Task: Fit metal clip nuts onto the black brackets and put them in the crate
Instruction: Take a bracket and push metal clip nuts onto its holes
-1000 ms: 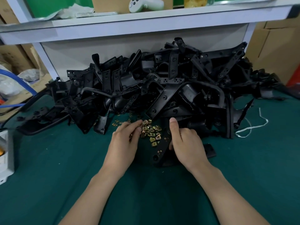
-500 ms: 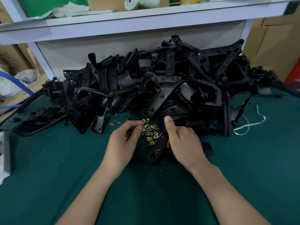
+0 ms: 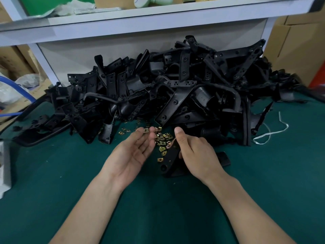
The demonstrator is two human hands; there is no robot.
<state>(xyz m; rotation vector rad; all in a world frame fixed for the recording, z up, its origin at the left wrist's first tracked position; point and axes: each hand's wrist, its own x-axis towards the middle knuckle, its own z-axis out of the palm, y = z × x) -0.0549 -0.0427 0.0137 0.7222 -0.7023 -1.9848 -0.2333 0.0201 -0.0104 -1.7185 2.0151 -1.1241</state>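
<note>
On the green worktop [image 3: 70, 173], the right hand [image 3: 197, 152] is gripping a black bracket [image 3: 169, 155], thumb raised. The left hand [image 3: 131, 152] is pinching one clip nut [image 3: 145, 130] at its fingertips. Loose clip nuts [image 3: 163, 139] are lying just beyond, before the bracket heap [image 3: 175, 88].

Upper middle of frame: bracket pile [image 3: 175, 88] blocks it side to side, packed in under the shelf [image 3: 140, 23]. Centre, just below the pile: loose clip nuts [image 3: 163, 138] scattered on the surface [image 3: 52, 173]. White cord [image 3: 270, 132] at mid-right. Free passage over bare green at lower left, lower right and bottom centre.
</note>
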